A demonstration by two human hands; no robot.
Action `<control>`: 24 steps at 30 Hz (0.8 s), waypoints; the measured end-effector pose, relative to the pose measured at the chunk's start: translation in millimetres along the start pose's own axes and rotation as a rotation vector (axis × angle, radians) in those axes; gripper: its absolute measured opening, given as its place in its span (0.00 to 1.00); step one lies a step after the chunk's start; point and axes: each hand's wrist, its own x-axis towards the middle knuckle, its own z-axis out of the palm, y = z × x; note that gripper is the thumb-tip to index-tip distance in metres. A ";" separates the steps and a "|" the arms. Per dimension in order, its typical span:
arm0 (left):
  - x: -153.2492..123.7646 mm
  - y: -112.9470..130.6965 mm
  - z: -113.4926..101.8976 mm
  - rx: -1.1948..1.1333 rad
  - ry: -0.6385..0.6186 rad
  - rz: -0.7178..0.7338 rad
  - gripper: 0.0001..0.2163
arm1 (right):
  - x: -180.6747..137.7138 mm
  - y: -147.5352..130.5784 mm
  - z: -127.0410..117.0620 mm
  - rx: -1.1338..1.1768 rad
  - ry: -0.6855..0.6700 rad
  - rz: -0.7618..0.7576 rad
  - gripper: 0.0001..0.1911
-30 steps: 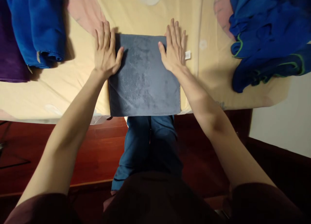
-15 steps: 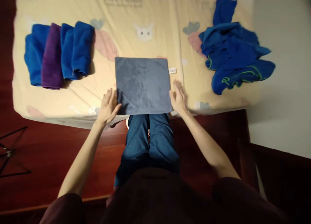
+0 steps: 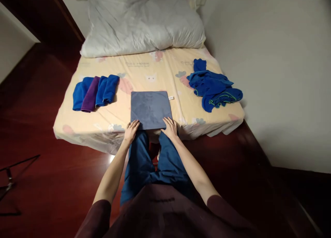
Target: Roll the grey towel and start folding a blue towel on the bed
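A grey-blue towel [image 3: 150, 109] lies flat as a neat rectangle at the bed's front edge, a small white label sticking out on its right side. At the near left corner, the fingers of my left hand [image 3: 131, 129] rest on top of the cloth. My right hand [image 3: 170, 128] lies over the near right corner, fingers stretched out and thumb by the front edge. Neither hand visibly pinches the fabric.
Folded blue towels [image 3: 107, 88] and a purple towel [image 3: 90, 95] lie in a row on the left. Crumpled blue cloths [image 3: 213, 84] with green edging are heaped at right. A white quilt [image 3: 144, 24] covers the bed's [image 3: 155, 71] far end. A wall [image 3: 271, 76] borders the right side.
My hands have moved from the towel's left and right sides onto its two near corners. The head view has tilted up, now taking in the quilt and far wall.
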 end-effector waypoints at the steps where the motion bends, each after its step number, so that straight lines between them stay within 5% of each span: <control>1: -1.1 -1.5 -0.7 -0.021 0.007 -0.007 0.31 | -0.9 2.9 0.0 -0.001 0.004 -0.007 0.35; 11: -4.1 -5.8 14.0 -0.350 0.319 -0.198 0.24 | -8.5 39.4 -5.8 0.069 0.044 -0.073 0.25; 17: -4.1 -21.3 7.0 -0.373 0.343 -0.196 0.22 | 0.6 44.5 4.3 0.219 0.158 0.002 0.31; 24: 4.4 -16.1 4.2 -0.436 0.378 -0.181 0.23 | 2.9 46.3 0.0 0.281 0.226 0.043 0.26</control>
